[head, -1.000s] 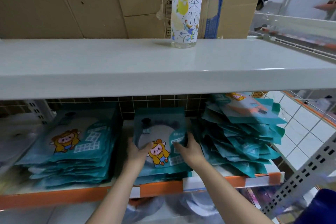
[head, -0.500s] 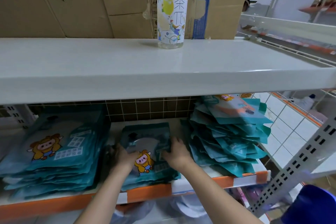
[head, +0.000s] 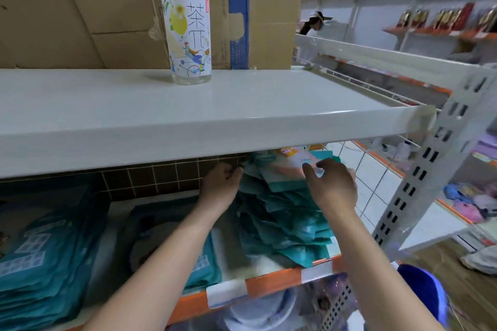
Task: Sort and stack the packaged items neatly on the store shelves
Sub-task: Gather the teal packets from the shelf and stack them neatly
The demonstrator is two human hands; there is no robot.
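Observation:
A messy, fanned-out pile of teal packets (head: 282,217) sits at the right end of the lower shelf (head: 269,283). My left hand (head: 223,183) is at the pile's upper left edge, fingers curled round the top packets there. My right hand (head: 330,185) lies over the top packet on the right side, thumb spread and fingers loosely arched. A low middle stack of teal packets (head: 161,226) lies left of my left forearm. A taller, tidy left stack (head: 48,258) stands at the shelf's left end.
The white upper shelf (head: 188,115) overhangs closely above the pile and carries a clear drink bottle (head: 188,35) before cardboard boxes (head: 80,8). A perforated white upright (head: 435,156) stands to the right. Further shelves with goods lie beyond it.
Both hands have left the middle stack and moved right and up to the top of the messy right pile. The view has swung to the right.

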